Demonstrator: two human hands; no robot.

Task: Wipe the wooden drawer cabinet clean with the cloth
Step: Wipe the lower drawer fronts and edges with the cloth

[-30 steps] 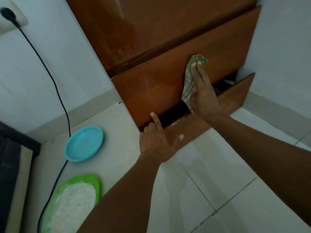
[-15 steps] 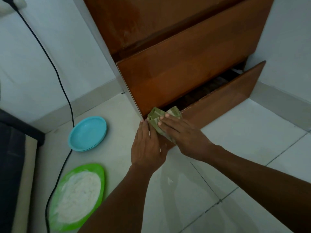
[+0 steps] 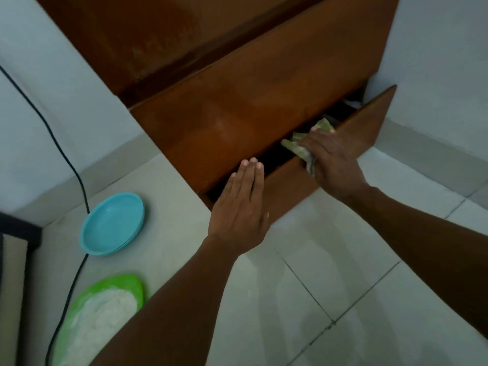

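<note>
We see the right hand [image 3: 334, 159] carry the cloth [image 3: 301, 150] rightward along the open drawer's [image 3: 351, 133] top edge (previously at the left corner). The left hand [image 3: 241, 204] now lies flat, fingers straight.

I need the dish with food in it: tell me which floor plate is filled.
The green plastic plate, heaped with white powder; the round turquoise plate beyond it is empty.
</note>
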